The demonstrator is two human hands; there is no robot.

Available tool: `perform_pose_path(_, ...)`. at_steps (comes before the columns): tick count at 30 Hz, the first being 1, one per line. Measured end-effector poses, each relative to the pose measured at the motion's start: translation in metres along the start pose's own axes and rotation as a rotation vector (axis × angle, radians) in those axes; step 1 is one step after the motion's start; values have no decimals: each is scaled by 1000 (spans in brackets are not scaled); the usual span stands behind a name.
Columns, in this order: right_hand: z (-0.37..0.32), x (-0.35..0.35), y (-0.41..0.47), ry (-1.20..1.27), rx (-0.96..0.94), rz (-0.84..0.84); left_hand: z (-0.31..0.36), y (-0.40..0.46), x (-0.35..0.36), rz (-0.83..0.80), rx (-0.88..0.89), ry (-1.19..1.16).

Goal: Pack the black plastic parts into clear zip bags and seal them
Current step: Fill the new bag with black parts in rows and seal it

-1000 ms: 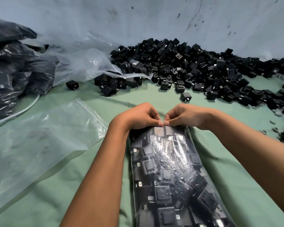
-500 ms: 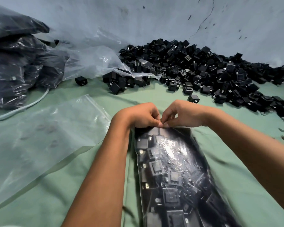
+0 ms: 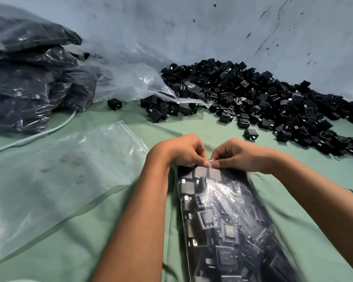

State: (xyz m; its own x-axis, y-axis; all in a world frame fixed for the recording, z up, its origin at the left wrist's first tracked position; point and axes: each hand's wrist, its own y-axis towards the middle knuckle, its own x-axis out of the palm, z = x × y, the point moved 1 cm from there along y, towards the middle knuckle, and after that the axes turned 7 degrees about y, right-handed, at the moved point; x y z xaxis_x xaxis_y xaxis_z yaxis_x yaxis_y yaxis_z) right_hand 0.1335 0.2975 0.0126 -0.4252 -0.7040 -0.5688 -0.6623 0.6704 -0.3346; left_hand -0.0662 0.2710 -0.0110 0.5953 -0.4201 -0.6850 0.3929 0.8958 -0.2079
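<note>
A clear zip bag (image 3: 228, 220) packed with black plastic parts lies lengthwise on the green cloth in front of me. My left hand (image 3: 183, 150) and my right hand (image 3: 238, 154) meet at the bag's far end, each pinching the zip strip between thumb and fingers. A large heap of loose black parts (image 3: 263, 98) spreads along the wall at the back right. An empty clear zip bag (image 3: 55, 174) lies flat to the left of my left arm.
Filled bags of black parts (image 3: 27, 78) are stacked at the back left, with crumpled clear plastic (image 3: 130, 82) beside them. One stray part (image 3: 114, 104) and another (image 3: 250, 133) sit on the cloth. A pale cord (image 3: 39, 135) runs along the left.
The view has shifted so the scene sits further right and lower. Both hands stay at the bag's zip end, the fingertips now a little apart along the strip.
</note>
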Motion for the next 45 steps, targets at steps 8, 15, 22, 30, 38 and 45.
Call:
perform_pose_path(8, -4, 7, 2, 41, -23, 57, -4, -5, -9, 28, -37, 11)
perform_pose_path(15, -7, 6, 4, -40, -24, 90, -7, -6, -10, -15, -11, 5)
perform_pose_path(22, -2, 3, 1, 2, -52, 137, -5, -8, -8, 70, 6, -69)
perform_pose_path(30, -10, 6, 7, -99, -51, 150, -20, -20, -18, 25, -22, -109)
perform_pose_path(38, -11, 11, 10, -68, -64, 139, -23, -27, -24, 58, -107, -178)
perform_pose_path(45, -27, 16, 17, -180, -49, 143, -31, -35, -29, 42, -95, -199)
